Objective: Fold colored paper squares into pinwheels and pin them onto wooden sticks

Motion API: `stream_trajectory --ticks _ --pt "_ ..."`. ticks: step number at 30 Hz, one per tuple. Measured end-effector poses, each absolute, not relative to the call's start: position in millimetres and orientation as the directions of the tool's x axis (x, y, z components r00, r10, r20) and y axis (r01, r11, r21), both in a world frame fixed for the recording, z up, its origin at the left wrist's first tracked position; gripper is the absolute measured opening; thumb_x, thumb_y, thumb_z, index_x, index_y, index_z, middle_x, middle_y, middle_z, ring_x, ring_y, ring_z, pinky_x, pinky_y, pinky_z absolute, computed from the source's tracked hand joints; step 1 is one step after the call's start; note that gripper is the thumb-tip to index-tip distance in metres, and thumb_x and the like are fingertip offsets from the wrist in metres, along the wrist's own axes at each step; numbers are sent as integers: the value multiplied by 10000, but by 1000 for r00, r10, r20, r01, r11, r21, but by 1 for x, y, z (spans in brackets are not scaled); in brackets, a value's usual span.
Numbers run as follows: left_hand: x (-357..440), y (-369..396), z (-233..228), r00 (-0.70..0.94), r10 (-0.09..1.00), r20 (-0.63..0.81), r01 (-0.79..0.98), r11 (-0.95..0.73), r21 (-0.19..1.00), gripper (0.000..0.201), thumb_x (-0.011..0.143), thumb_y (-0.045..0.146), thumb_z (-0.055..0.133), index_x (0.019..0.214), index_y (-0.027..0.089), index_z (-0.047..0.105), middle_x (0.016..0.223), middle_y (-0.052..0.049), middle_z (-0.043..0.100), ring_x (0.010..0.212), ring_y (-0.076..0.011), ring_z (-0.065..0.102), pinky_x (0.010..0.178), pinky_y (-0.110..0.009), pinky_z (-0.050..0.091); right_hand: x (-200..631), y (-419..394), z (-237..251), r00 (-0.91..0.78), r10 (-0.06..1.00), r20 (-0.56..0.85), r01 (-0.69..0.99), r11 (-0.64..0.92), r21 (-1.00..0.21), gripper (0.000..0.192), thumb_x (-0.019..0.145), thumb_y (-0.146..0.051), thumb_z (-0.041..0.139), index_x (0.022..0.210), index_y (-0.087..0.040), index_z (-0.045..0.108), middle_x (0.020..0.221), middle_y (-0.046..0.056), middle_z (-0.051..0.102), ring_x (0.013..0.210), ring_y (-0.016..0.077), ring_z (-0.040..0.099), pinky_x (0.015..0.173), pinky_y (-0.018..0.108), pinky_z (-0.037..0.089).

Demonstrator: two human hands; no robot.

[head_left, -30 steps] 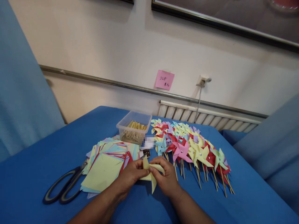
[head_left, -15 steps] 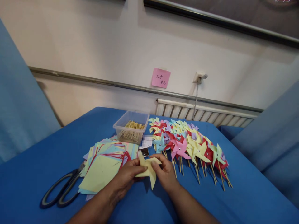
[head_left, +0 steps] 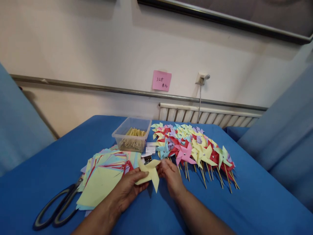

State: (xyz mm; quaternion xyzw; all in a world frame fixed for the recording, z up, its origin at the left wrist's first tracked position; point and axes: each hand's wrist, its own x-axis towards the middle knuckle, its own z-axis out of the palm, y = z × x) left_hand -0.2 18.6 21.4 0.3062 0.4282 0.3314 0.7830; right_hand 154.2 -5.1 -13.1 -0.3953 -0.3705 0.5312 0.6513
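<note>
A pale yellow paper pinwheel (head_left: 151,171) with folded blades is held in my left hand (head_left: 132,186), thumb on top near its centre and fingers underneath. No pin or stick shows on it. Just beside its right blade is my right hand (head_left: 172,176), its fingers curled and pressed together; whether anything small sits between them is hidden. A small dark open box (head_left: 148,159) of shiny pins lies right behind the pinwheel, with a white card (head_left: 149,149) behind it.
Left of my hands lies a stack of coloured paper squares (head_left: 102,186), with large dark-handled scissors (head_left: 57,205) beside it. A clear plastic tub (head_left: 117,138) of thin sticks stands behind. Many finished pinwheels on sticks (head_left: 184,153) spread to the right on the blue cloth (head_left: 207,212).
My right hand has come off the pinwheel's centre and drawn slightly right, fingers curling together. The left hand keeps hold of the pinwheel. The view has shifted a little.
</note>
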Motion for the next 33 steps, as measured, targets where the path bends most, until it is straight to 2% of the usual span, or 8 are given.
stream_trajectory --ticks 4,9,13,19,26,29,31,33 --pt "4 16 26 384 841 -382 -196 479 856 280 642 206 743 908 129 702 814 -67 745 729 -197 667 749 -302 487 148 -5 -15 107 992 68 -357 102 -929 296 627 -408 776 745 -183 626 639 -17 622 565 128 544 553 235 416" --pt "6 16 24 379 862 -338 -183 428 885 344 600 244 765 913 111 712 824 -95 753 754 -240 678 733 -328 490 149 -6 -18 66 995 69 -395 90 -914 236 688 -377 700 795 -177 636 679 7 648 601 152 582 570 253 443" --pt "6 18 20 374 872 -316 -173 400 900 375 600 266 766 935 106 712 828 -98 753 753 -244 676 734 -334 486 147 -7 -17 -33 994 106 -421 82 -903 327 640 -396 758 866 -192 638 808 33 705 737 203 646 695 318 497" --pt "5 15 18 385 872 -303 -107 369 923 362 595 287 778 912 124 717 806 -71 754 731 -230 673 698 -300 475 140 -8 -15 -22 999 42 -413 29 -910 349 666 -462 746 858 -180 670 801 46 723 732 224 668 755 379 502" --pt "7 13 13 338 890 -305 -110 360 927 360 586 350 783 869 133 731 744 -50 742 649 -188 639 616 -263 447 143 -7 -23 -51 998 36 -348 16 -937 335 700 -472 716 871 -186 678 746 36 710 667 226 662 676 373 512" --pt "7 12 10 341 886 -315 -126 375 918 356 598 364 770 859 125 730 750 -63 741 669 -204 647 639 -282 457 150 -11 -22 148 984 100 -200 129 -971 304 760 -467 657 901 -198 649 777 37 688 711 222 644 676 353 502" --pt "8 11 9 364 875 -319 -134 389 912 362 600 374 763 853 119 727 754 -76 741 701 -224 656 668 -302 467 156 -12 -11 383 894 232 -27 262 -965 272 803 -419 620 973 -208 613 902 51 665 834 221 624 747 346 485" --pt "9 10 7 392 863 -319 -124 393 911 352 598 379 760 827 115 722 741 -81 736 717 -239 661 677 -315 470 161 -9 10 504 780 371 76 388 -919 263 839 -360 578 1054 -210 570 996 68 632 910 212 601 806 353 467"
